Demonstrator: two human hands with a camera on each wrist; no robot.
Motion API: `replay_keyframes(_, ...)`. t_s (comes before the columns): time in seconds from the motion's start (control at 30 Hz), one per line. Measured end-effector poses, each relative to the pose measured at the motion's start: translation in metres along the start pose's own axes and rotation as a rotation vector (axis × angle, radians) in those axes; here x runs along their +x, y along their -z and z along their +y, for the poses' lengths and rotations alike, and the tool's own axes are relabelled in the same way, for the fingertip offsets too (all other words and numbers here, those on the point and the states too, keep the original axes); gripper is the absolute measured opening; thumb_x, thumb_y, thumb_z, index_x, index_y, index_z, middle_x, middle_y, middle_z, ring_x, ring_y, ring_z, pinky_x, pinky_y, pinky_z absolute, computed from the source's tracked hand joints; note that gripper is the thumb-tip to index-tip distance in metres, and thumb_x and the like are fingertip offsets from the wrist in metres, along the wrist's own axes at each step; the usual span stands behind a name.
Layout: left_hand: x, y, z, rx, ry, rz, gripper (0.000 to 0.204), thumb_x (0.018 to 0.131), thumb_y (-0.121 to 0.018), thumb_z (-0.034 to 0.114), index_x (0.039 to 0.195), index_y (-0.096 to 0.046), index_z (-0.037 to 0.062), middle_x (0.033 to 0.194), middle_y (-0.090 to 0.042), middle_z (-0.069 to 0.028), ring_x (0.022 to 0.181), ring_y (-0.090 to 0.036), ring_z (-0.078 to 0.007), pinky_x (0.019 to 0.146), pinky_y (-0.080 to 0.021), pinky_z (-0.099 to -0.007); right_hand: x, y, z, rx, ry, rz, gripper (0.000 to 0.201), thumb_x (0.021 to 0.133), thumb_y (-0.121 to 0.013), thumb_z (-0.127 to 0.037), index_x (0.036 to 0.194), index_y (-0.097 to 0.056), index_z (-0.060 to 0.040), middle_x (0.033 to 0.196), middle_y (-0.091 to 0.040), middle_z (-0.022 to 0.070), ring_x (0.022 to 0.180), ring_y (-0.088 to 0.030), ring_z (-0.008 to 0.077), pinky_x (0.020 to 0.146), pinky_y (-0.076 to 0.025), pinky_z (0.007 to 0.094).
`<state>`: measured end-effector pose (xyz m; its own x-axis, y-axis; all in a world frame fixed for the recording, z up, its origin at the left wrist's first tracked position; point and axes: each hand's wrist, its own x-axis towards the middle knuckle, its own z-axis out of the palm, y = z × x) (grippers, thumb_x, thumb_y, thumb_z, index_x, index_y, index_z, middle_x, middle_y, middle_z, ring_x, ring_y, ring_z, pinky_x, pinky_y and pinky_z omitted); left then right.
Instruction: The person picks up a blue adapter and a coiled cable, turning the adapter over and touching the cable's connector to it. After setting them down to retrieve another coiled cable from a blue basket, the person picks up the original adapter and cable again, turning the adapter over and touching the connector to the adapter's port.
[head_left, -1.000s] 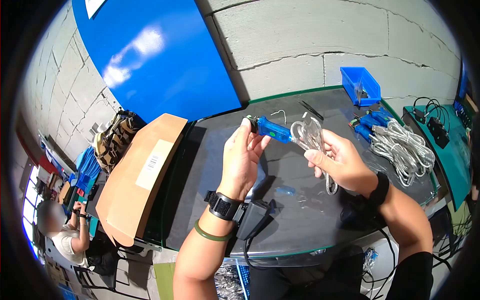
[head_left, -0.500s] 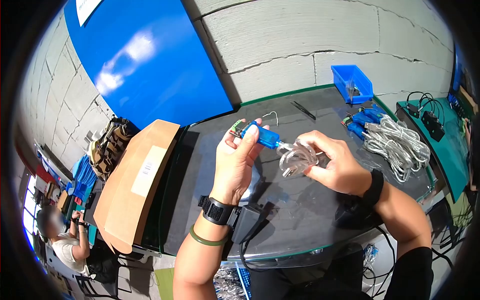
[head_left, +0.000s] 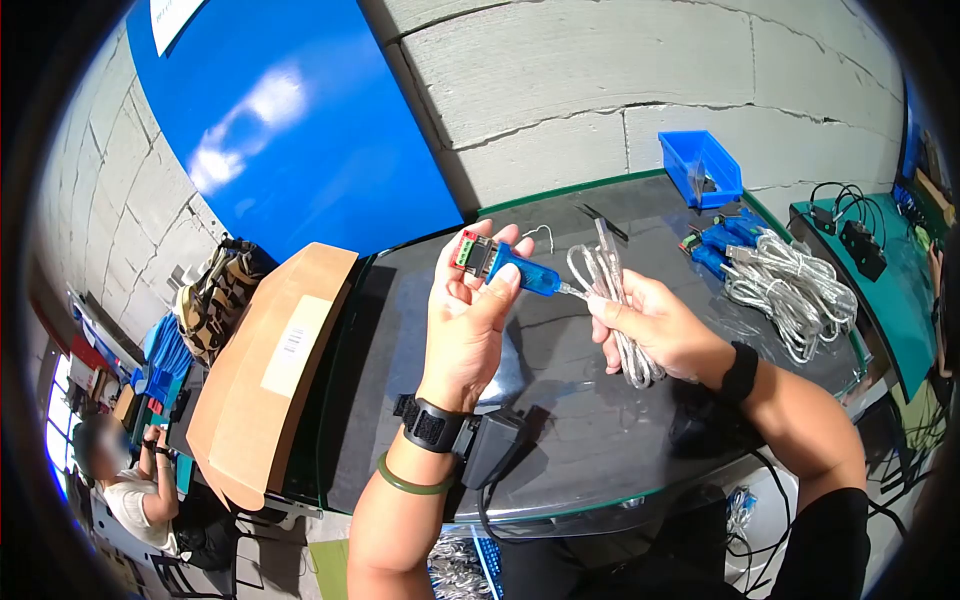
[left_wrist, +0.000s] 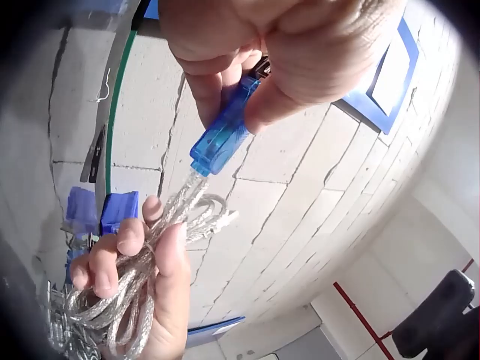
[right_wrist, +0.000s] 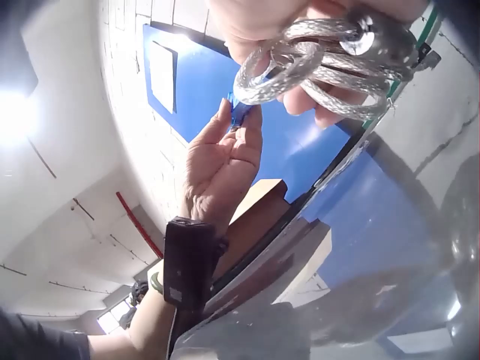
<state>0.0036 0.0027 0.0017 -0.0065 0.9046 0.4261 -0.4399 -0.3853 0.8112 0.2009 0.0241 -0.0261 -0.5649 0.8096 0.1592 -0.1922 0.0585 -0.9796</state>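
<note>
A translucent blue adapter (head_left: 527,274) with a green and red terminal block (head_left: 466,252) at its end is held over the table. My left hand (head_left: 462,325) pinches it, thumb pressed on the blue housing and fingers behind. From its other end runs a silver braided cable (left_wrist: 131,289), bundled in a coil. My right hand (head_left: 668,328) grips that coil, with the thumb across the strands close to the adapter. A USB plug (head_left: 602,232) sticks up from the bundle.
More blue adapters (head_left: 722,243) with coiled silver cables (head_left: 790,300) lie at the table's right. Behind them stands a blue bin (head_left: 702,165); black tweezers (head_left: 606,222) and a white twist tie (head_left: 543,236) lie nearby. A cardboard box (head_left: 270,380) stands left. A person (head_left: 140,490) sits far left.
My left thumb has moved from the terminal end onto the blue housing, and the terminal block now faces up. The coil in my right hand tipped toward me, then turned back with its plug upward.
</note>
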Motion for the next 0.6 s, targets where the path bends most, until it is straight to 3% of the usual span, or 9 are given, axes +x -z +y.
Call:
replay_keyframes(0.17, -0.001, -0.004, -0.001, 0.094, -0.048, -0.026, 0.055, 0.078, -0.06, -0.003, 0.128, -0.037, 0.0032, 0.122, -0.048, -0.0174, 0.111, -0.051, -0.0222, 0.092, -0.043, -0.0329, 0.003, 0.002, 0.008, 0.126, -0.119, -0.017, 0.023, 0.09, -0.051, -0.023, 0.097, -0.043, -0.0023, 0.077, -0.052, 0.0053, 0.056, -0.055, 0.0105, 0.051, -0.049, 0.0252)
replay_keyframes(0.6, -0.002, -0.005, -0.002, 0.228, -0.078, -0.076, 0.053, 0.078, -0.062, -0.004, 0.126, -0.041, 0.0019, 0.119, -0.052, -0.017, 0.109, -0.053, -0.021, 0.09, -0.045, -0.031, 0.004, 0.003, 0.013, 0.116, -0.132, -0.016, 0.023, 0.091, -0.051, -0.024, 0.095, -0.043, -0.0034, 0.075, -0.051, 0.0034, 0.057, -0.054, 0.01, 0.053, -0.049, 0.0248)
